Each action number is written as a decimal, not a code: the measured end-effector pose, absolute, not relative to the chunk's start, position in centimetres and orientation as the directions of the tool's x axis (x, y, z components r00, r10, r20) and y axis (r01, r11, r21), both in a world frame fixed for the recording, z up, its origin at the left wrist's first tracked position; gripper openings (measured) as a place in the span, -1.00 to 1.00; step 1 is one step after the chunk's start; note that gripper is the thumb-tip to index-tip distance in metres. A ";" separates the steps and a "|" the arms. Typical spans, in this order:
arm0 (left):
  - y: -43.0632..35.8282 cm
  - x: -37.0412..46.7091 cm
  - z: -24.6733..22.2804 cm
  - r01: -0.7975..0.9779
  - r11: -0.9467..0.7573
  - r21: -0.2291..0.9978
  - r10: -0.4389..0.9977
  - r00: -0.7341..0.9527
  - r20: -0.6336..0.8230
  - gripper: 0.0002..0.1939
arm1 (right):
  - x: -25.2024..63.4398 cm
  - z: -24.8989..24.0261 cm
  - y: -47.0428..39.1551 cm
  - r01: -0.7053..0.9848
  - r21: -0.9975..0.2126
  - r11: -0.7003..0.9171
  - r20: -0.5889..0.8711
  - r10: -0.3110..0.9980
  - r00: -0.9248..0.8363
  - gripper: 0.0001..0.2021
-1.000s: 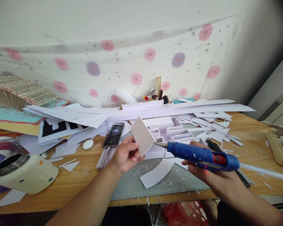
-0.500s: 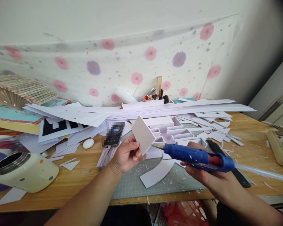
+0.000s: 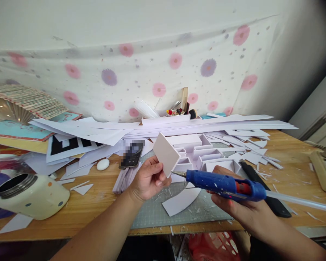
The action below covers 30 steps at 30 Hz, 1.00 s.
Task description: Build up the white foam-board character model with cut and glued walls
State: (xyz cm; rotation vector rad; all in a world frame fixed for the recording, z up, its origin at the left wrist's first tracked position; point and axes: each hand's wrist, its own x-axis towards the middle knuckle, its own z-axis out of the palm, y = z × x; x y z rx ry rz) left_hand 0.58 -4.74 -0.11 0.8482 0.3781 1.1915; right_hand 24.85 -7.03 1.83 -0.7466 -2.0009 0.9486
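White board (image 3: 166,154) sits pinched in your left hand (image 3: 149,179); your right hand (image 3: 244,212) grips the glue gun (image 3: 212,182), whose nozzle (image 3: 180,173) could burn you if it slips.

Glue stick (image 3: 301,201) cropped, phone (image 3: 136,158) partly pixelated

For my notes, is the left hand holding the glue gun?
No, the right hand holds the blue glue gun, while the left hand pinches a white board.
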 end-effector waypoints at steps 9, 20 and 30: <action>-4.8 0.7 -0.1 -0.663 0.123 0.739 0.906 0.378 0.188 -0.79 | 24.7 2.0 -7.1 0.168 -0.801 0.574 0.407 0.729 -0.551 -0.75; -4.9 0.7 0.0 -0.673 0.132 0.728 0.911 0.371 0.178 -0.80 | 24.4 2.3 -7.2 0.162 -0.773 0.613 0.440 0.703 -0.559 -0.77; -5.0 0.6 0.0 -0.678 0.123 0.725 0.914 0.362 0.184 -0.80 | 24.4 1.9 -7.1 0.139 -0.775 0.616 0.453 0.696 -0.557 -0.79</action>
